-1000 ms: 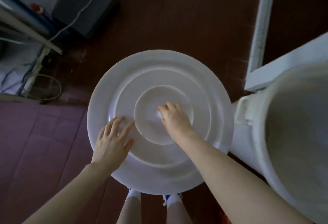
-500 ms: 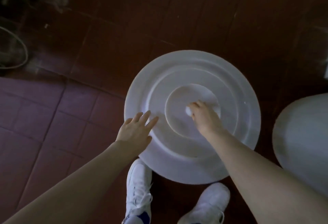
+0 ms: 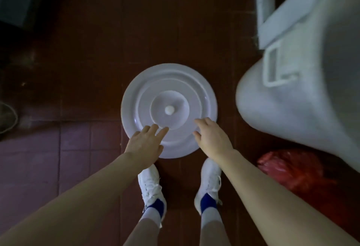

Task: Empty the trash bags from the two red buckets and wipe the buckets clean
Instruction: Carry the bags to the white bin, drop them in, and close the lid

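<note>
We couldn't read any text or labels anywhere (a tiny mark on the left sneaker [image 3: 150, 187] was too blurry).

Large white bin [image 3: 296, 97] blurred, partly off the right edge; red bag [image 3: 288, 168] half under it.

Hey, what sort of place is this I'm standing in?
Probably an indoor utility or storage corner, dimly lit: a dark red tiled floor, a large white plastic barrel, a round white lid lying flat on the floor, and a red plastic bag beside the barrel.
</note>
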A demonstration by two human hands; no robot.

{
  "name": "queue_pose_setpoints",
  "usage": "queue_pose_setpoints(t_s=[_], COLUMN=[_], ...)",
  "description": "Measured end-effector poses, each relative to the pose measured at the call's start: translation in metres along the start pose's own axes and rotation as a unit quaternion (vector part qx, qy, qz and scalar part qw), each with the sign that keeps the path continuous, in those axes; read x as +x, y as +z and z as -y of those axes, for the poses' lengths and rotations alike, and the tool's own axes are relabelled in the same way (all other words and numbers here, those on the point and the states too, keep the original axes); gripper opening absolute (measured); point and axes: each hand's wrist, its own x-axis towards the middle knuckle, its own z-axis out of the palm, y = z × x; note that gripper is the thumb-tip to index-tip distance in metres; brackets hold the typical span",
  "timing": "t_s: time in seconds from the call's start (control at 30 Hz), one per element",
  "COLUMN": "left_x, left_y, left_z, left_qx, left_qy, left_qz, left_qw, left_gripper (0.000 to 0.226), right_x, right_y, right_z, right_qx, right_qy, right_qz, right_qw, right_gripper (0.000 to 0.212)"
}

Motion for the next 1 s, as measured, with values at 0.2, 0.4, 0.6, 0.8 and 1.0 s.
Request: queue_pose_setpoints(t_s=[0.2, 0.4, 0.6, 0.8, 1.0], left_x=[-0.041, -0.078, -0.094, -0.089, -0.053], left_y=[-0.068, -0.097, -0.094, -0.073, -0.044], left_z=[-0.107, -0.231, -0.353, -0.47, -0.532], left_qx=[0.046, 0.058, 0.089, 0.019, 0.057], left_qy=[0.089, 0.152, 0.191, 0.184, 0.218], left_qz=[0.001, -0.02, -0.007, 0.027, 0.054], left_qw=[0.995, 0.986, 0.977, 0.982, 0.973], left_gripper=[0.06, 0.061, 0.061, 0.058, 0.052], right_x=[-0.126, -0.245, -0.354, -0.45, -0.486], right_y=[-0.059, -0.094, -0.103, -0.088, -0.058], right_z=[-0.03, -0.091, -0.169, -0.259, -0.327], right_qx=[0.081, 0.128, 0.157, 0.188, 0.236], right_qy=[0.089, 0.181, 0.227, 0.334, 0.449], right_qz=[-0.087, -0.133, -0.179, -0.196, -0.156], right_qw=[0.989, 0.966, 0.944, 0.903, 0.847], right_gripper=[0.042, 0.042, 0.042, 0.043, 0.049])
